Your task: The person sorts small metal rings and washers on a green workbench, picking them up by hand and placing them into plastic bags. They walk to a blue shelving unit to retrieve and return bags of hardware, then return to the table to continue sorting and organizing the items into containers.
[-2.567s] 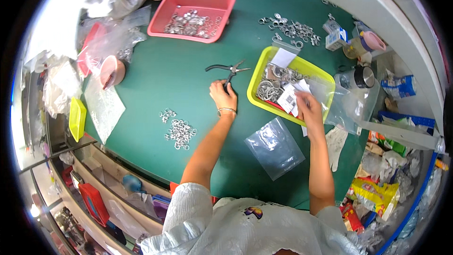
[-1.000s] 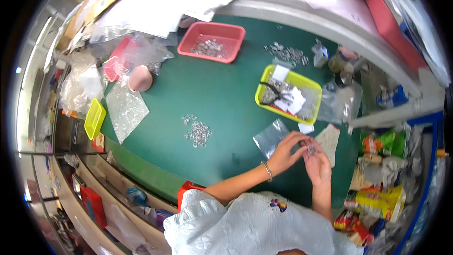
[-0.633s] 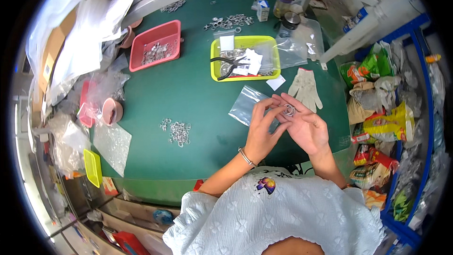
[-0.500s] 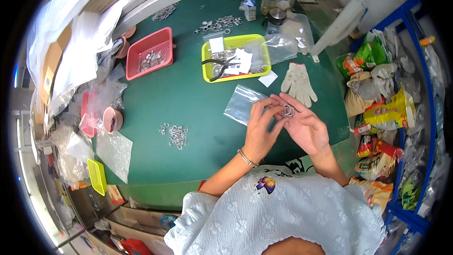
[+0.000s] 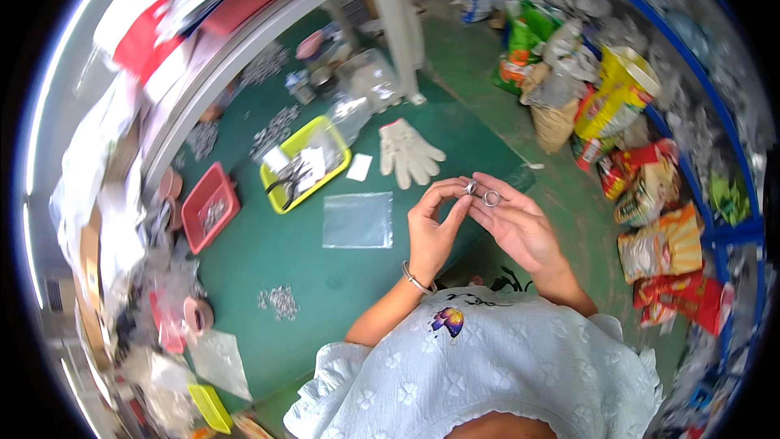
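Note:
Between the thumb and fingertips of my left hand (image 5: 433,223) is a pinched silver metal ring (image 5: 470,187). My right hand (image 5: 526,232) is turned palm up beside it, and another metal ring (image 5: 491,197) lies on its fingers near the thumb. Both hands are raised over the near right edge of the green table (image 5: 325,293), with fingertips close together. A clear plastic bag (image 5: 357,221) lies flat to the left of them. Beyond the hands rests a white knitted glove (image 5: 409,153).
A yellow-green tray (image 5: 284,202) holds cards and dark-handled pliers (image 5: 282,189). Left of it stands a red tray (image 5: 193,219) with metal pieces. Small metal parts (image 5: 280,302) lie in a pile. Packed bags fill a blue rack (image 5: 723,236) at the right.
My view has swung to the right. The fingers of my left hand have lifted a ring away from the one in my right hand; earlier the rings lay bunched together.

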`<state>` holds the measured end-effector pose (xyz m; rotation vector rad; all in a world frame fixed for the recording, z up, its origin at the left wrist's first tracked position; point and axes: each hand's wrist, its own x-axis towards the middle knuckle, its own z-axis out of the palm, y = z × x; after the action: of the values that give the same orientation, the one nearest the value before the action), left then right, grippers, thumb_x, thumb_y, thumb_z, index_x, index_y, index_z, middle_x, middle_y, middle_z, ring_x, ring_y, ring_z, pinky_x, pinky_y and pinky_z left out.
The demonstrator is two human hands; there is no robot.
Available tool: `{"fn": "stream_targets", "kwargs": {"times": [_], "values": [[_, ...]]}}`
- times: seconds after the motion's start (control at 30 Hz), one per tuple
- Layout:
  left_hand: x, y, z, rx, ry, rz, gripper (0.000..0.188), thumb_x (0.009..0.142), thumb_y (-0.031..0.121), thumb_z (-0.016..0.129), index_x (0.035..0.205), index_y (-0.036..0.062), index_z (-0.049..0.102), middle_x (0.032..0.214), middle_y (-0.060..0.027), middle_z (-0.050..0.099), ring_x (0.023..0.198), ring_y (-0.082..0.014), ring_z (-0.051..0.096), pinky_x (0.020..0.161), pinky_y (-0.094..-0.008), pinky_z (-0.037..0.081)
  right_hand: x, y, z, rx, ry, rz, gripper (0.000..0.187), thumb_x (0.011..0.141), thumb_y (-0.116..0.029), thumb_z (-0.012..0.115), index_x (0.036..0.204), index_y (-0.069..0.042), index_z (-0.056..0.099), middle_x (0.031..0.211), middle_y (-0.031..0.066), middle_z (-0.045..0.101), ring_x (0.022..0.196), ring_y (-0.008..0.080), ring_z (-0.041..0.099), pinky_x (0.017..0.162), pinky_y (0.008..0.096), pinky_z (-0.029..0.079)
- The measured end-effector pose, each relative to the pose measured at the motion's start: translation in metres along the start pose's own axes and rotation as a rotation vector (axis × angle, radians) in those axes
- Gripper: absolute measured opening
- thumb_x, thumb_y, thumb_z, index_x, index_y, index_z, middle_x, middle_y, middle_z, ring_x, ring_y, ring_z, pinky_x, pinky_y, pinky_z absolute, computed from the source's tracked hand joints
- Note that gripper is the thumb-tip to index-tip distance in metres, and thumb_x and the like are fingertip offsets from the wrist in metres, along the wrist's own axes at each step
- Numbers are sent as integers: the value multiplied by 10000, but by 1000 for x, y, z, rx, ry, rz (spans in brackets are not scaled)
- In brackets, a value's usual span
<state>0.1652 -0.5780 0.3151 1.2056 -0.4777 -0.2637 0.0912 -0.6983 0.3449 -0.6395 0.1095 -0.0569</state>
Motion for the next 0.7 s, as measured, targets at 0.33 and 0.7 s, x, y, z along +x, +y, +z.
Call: {"fn": "stream_targets", "kwargs": {"times": [0.33, 0.7], "values": [[-35, -39, 191, 425, -451, 302, 167, 671, -86, 630, 800, -2, 565, 890, -112, 578, 861, -232, 551, 779, -310, 432, -136, -70, -129, -34, 308, -360, 361, 926, -259, 420, 1187, -15, 470, 1109, 85, 544, 1000, 163, 539, 894, 325, 429], [-84, -90, 378, 337, -958, 524, 168, 644, -30, 669, 782, 28, 593, 897, -75, 565, 864, -253, 516, 738, -343, 410, -267, -137, -186, 6, 797, -891, 367, 921, -250, 448, 1180, 6, 489, 1055, 71, 555, 947, 116, 518, 793, 270, 439]]}}
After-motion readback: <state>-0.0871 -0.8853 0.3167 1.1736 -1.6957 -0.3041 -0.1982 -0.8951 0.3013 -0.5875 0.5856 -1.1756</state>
